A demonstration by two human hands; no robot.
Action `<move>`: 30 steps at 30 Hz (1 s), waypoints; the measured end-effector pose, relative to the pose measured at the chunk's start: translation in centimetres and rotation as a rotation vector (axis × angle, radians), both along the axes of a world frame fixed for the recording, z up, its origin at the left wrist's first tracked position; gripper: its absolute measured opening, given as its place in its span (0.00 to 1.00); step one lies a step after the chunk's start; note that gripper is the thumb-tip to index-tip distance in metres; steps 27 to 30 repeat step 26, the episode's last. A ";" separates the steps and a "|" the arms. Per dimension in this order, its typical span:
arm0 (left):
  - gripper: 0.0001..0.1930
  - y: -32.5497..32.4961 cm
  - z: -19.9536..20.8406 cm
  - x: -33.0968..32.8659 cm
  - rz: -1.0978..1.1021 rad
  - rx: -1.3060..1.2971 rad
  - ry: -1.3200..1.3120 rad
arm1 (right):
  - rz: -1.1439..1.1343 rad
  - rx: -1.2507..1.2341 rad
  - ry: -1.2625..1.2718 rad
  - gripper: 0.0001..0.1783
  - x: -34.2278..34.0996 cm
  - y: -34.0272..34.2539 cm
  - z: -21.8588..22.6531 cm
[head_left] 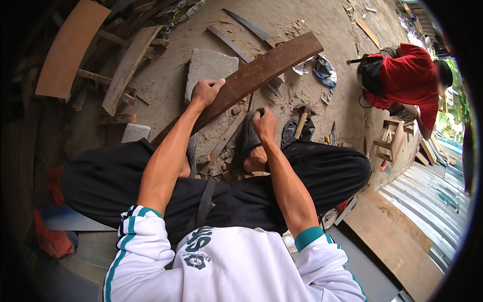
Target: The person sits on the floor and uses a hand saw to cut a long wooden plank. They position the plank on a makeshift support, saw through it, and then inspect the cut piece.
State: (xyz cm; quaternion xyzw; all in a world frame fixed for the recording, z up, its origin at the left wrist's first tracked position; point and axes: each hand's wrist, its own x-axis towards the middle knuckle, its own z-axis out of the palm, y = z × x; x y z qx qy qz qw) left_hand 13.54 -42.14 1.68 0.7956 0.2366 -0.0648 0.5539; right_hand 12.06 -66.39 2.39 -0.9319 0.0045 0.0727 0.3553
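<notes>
A long dark brown wooden plank (274,56) slants across in front of me, its near end running down toward my left knee. My left hand (206,92) is closed on the plank's near edge, with the thumb on its face. Under the plank, beside that hand, lies a grey concrete block (210,65). My right hand (265,124) is closed in a fist above my sandalled foot, apart from the plank. What its fingers hold, if anything, I cannot make out. Just right of it, a wooden-handled tool (301,125) with a dark head lies on a black bag (290,132).
A handsaw (251,26) and another long metal blade (229,43) lie beyond the plank. Boards (132,68) and scrap wood fill the left. At right, a person in red (410,75) bends near a small wooden frame (390,140). Corrugated metal (422,206) lies lower right.
</notes>
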 end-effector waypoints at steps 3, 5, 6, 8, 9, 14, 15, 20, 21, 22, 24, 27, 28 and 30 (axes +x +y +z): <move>0.24 -0.4 -0.5 0.0 -0.006 0.018 -0.035 | -0.124 0.277 0.041 0.13 1.4 -0.2 -0.8; 0.25 -0.7 -0.6 -0.2 -0.016 0.019 -0.036 | -0.230 0.542 0.329 0.13 2.0 -0.4 0.0; 0.25 -0.6 -0.6 -0.3 -0.021 0.020 -0.036 | -0.269 0.620 0.406 0.13 2.2 -0.2 0.3; 0.26 -0.7 -0.2 -0.2 -0.019 0.030 -0.006 | -0.356 0.766 0.472 0.14 2.7 -0.1 0.4; 0.27 -0.8 -0.1 -0.2 -0.018 0.034 0.009 | -0.399 0.839 0.504 0.14 2.9 0.0 0.4; 0.30 -0.4 -0.3 -0.2 0.043 0.007 -0.005 | -0.462 1.112 0.509 0.19 3.5 2.3 2.7; 0.31 -0.2 -0.4 -0.3 0.041 -0.014 0.010 | -0.417 1.093 0.482 0.19 3.5 2.9 2.5; 0.35 -2.2 3.4 -0.9 -0.132 0.220 0.023 | -0.271 1.054 0.351 0.22 3.9 3.4 1.2; 0.36 -2.4 3.6 -1.0 -0.133 0.280 0.014 | -0.282 1.063 0.367 0.21 4.0 3.4 1.0; 0.35 -2.2 3.8 -0.9 -0.161 0.269 0.088 | -0.292 1.072 0.383 0.20 4.1 3.5 1.1; 0.35 -1.6 3.8 -0.7 -0.144 0.170 0.150 | -0.293 1.068 0.398 0.19 4.2 3.8 1.1; 0.35 -1.1 3.8 -0.4 -0.134 0.125 0.181 | -0.271 1.044 0.393 0.20 4.2 4.2 1.2; 0.35 -1.1 3.8 -0.4 -0.134 0.125 0.181 | -0.271 1.044 0.393 0.20 4.2 4.2 1.2; 0.35 -1.1 3.8 -0.4 -0.134 0.125 0.181 | -0.271 1.044 0.393 0.20 4.2 4.2 1.2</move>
